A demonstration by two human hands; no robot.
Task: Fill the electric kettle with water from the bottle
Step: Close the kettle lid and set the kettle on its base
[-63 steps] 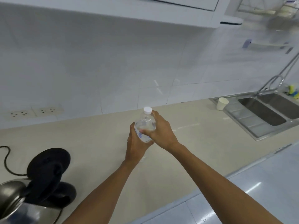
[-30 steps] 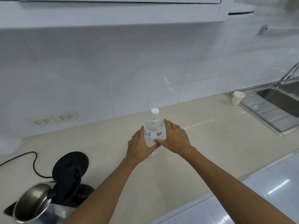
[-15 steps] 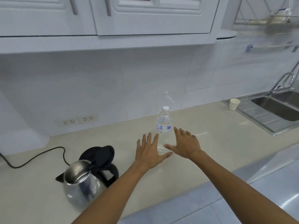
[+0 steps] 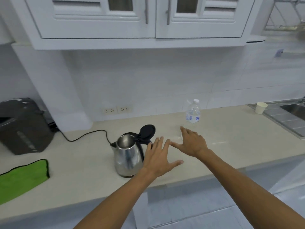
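Seen from the head camera, both hands hang over the beige desk (image 4: 239,138) with nothing in them. Left hand (image 4: 159,160) has its fingers spread wide, its grip apart, just beside the steel kettle (image 4: 127,157), whose black lid (image 4: 146,131) stands tipped up and open. Right hand (image 4: 192,142) is likewise splayed, grip apart, near the clear water bottle (image 4: 193,113). That bottle stands upright with its white cap on, farther back toward the tiled wall, apart from the kettle. A black cord (image 4: 85,135) runs left from the kettle. A green cloth (image 4: 21,179) lies at the left edge, and a paper cup (image 4: 261,107) stands by the sink (image 4: 293,111).
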